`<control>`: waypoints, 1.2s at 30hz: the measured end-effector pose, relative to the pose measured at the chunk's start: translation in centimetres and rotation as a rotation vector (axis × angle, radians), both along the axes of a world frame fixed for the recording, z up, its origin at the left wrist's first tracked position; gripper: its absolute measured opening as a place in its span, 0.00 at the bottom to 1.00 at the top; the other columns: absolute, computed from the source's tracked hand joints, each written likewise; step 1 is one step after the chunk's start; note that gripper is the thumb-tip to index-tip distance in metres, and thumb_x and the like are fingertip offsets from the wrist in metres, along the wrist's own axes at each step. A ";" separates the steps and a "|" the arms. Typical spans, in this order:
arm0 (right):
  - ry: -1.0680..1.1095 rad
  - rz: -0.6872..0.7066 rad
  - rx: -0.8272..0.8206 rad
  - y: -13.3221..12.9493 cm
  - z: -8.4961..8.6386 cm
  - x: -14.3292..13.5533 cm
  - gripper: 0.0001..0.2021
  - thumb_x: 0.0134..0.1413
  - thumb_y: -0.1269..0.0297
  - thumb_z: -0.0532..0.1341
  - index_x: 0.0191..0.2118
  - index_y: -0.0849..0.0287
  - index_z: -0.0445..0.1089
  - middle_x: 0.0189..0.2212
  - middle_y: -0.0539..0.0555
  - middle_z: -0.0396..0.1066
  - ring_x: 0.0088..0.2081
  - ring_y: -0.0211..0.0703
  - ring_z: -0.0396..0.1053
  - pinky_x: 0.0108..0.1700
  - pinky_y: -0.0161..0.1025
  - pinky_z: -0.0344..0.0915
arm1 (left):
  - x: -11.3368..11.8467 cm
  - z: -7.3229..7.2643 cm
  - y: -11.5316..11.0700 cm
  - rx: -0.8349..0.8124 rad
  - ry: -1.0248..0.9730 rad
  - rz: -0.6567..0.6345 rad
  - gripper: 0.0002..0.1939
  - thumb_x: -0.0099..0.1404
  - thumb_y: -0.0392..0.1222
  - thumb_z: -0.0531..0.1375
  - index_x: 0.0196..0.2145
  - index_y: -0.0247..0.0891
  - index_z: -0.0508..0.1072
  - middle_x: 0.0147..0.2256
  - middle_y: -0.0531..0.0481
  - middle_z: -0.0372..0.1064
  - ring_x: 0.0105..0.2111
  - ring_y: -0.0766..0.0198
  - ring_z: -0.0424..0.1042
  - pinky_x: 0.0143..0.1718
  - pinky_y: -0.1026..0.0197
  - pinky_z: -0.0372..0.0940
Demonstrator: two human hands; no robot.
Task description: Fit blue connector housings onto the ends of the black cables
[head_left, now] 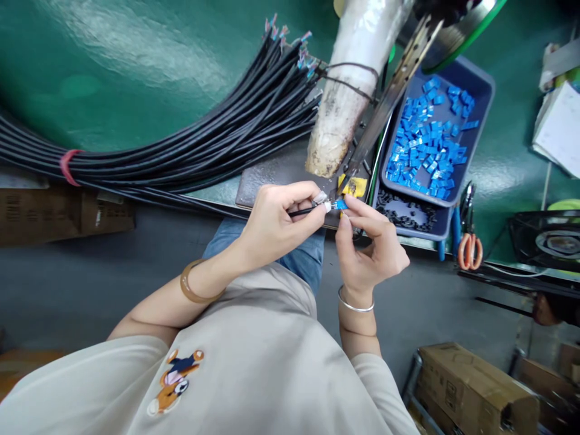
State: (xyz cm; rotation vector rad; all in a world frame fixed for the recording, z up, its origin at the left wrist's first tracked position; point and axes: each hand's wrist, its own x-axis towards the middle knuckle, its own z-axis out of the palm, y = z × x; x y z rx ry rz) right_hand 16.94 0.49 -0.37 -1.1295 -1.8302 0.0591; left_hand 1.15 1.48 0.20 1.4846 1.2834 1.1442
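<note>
My left hand (pixel 285 220) is closed around the end of a black cable (pixel 302 211), with white wrapping on the thumb and a fingertip. Between finger and thumb, my right hand (pixel 369 238) pinches a small blue connector (pixel 341 205) at the cable's tip. Thin wires from the cable meet the connector, but I cannot tell how far they go in. Just behind the hands, the thin metal tip of a soldering iron (pixel 347 178) reaches down near the connector. A yellow pad (pixel 356 185) lies beside it.
A bundle of black cables (pixel 203 154), tied with a red band (pixel 69 167), lies at the left. A white duct (pixel 339 103) hangs over the bench. Right of it are a tray of blue connectors (pixel 483 96), a tray of small black parts (pixel 403 211) and orange-handled scissors (pixel 470 251).
</note>
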 end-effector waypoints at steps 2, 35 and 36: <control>-0.003 -0.003 0.000 0.0 0.0 0.1 0.08 0.55 0.74 0.65 0.39 0.54 0.69 0.41 0.50 0.80 0.36 0.40 0.80 0.38 0.37 0.78 | 0.0 0.0 0.0 -0.019 -0.015 -0.006 0.08 0.62 0.38 0.59 0.26 0.37 0.68 0.22 0.54 0.62 0.22 0.71 0.58 0.23 0.66 0.54; -0.101 -0.033 0.007 0.0 0.3 -0.4 0.06 0.55 0.74 0.64 0.37 0.56 0.69 0.41 0.51 0.79 0.41 0.38 0.79 0.43 0.34 0.75 | 0.3 -0.5 0.4 0.053 -0.042 0.029 0.09 0.61 0.35 0.60 0.23 0.34 0.70 0.18 0.58 0.54 0.19 0.74 0.50 0.20 0.67 0.46; -0.101 -0.029 0.006 0.0 0.3 -0.4 0.06 0.55 0.74 0.64 0.37 0.57 0.69 0.41 0.51 0.79 0.41 0.38 0.79 0.43 0.34 0.75 | 0.4 -0.5 0.4 0.057 -0.039 0.039 0.09 0.61 0.35 0.59 0.23 0.34 0.70 0.18 0.58 0.54 0.19 0.75 0.50 0.20 0.67 0.46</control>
